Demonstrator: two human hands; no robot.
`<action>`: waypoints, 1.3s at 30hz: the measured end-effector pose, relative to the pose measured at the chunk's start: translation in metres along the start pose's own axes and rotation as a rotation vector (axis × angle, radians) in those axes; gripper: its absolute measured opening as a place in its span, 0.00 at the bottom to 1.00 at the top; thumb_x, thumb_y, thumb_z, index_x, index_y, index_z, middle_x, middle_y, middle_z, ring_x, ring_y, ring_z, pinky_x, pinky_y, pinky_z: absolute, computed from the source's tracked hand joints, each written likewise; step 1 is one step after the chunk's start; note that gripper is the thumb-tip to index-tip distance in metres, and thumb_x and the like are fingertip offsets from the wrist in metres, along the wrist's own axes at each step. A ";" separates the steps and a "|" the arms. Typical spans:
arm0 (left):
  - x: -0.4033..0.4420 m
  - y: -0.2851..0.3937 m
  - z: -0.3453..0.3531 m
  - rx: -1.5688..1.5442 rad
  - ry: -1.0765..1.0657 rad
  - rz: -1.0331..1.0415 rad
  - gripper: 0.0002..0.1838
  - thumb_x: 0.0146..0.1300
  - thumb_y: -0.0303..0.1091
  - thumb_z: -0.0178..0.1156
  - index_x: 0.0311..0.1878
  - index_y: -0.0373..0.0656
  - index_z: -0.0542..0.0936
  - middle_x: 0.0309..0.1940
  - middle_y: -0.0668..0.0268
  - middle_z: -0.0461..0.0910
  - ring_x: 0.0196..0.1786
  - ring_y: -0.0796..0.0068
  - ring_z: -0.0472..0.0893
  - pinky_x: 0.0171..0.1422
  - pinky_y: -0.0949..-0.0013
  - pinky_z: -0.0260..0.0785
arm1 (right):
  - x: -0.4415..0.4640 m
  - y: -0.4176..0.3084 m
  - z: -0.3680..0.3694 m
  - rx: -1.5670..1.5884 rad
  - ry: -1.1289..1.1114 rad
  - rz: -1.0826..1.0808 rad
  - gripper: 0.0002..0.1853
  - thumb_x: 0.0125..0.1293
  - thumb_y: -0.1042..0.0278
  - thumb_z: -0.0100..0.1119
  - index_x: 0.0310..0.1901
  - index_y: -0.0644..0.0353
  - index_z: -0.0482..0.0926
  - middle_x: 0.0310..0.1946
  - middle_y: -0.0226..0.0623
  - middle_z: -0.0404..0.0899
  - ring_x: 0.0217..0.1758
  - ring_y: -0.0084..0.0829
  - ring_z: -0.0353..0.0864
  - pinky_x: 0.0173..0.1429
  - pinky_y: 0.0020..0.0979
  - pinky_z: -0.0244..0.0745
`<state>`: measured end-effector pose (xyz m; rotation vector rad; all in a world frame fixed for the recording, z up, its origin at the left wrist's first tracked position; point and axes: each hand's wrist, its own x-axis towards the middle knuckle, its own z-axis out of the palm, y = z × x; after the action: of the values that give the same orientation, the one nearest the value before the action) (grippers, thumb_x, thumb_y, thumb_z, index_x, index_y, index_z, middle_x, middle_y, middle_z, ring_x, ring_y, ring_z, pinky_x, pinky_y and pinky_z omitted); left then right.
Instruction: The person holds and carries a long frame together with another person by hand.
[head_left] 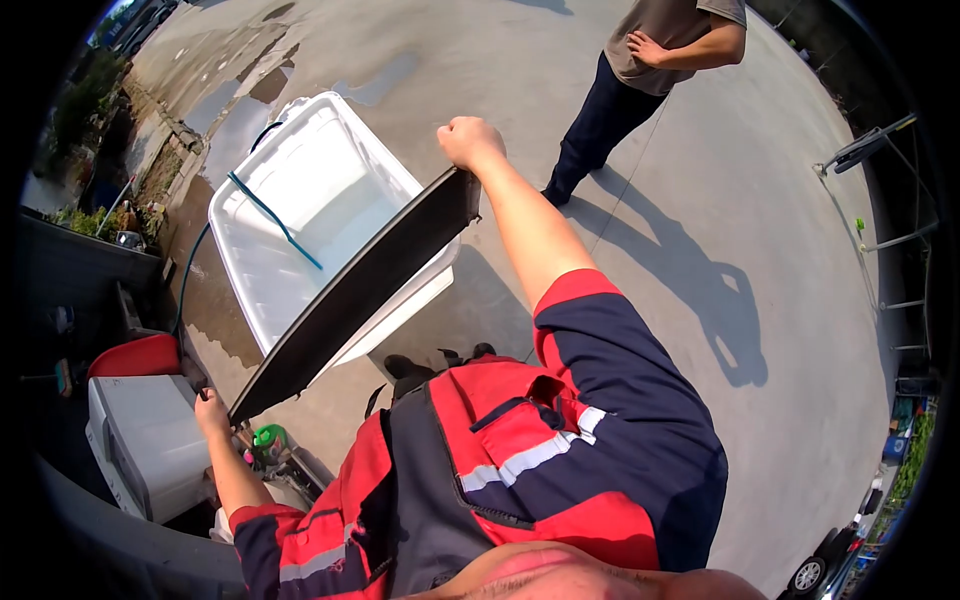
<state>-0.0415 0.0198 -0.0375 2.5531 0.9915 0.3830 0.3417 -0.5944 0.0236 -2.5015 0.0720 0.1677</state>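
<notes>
Work stage, as judged: a dark panel is held extended between both hands. The largest surface is the concrete ground (pixel 810 220). On it, ahead of the hands, stands a white tub (pixel 320 150) with water inside. The dark panel (pixel 365 280) is long and slightly bowed; it slants from the left hand up to the right hand and crosses the near part of the tub in view. Contact between panel and tub cannot be determined.

Beyond the right hand stands another person (pixel 675 60), one hand at the waist. Below and beside the left hand is a white box (pixel 160 430). A teal hose (pixel 275 215) reaches into the tub, between the two hands in view.

Hand state: wide apart. Right hand (pixel 468 140): fingers closed on the panel's far end. Left hand (pixel 211 412): fingers curled at the near end, apparently gripping it; exact finger contact is too small to tell.
</notes>
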 end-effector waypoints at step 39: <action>-0.014 0.042 -0.018 0.046 -0.023 -0.144 0.17 0.64 0.42 0.50 0.40 0.35 0.78 0.38 0.43 0.80 0.44 0.43 0.79 0.50 0.53 0.70 | 0.036 0.015 0.027 -0.047 0.147 -0.142 0.22 0.62 0.52 0.46 0.39 0.63 0.83 0.40 0.53 0.83 0.46 0.52 0.82 0.51 0.45 0.75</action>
<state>-0.0336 -0.0145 -0.0044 2.5007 1.1797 0.2931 0.3730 -0.5905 -0.0115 -2.5511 -0.0501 -0.0748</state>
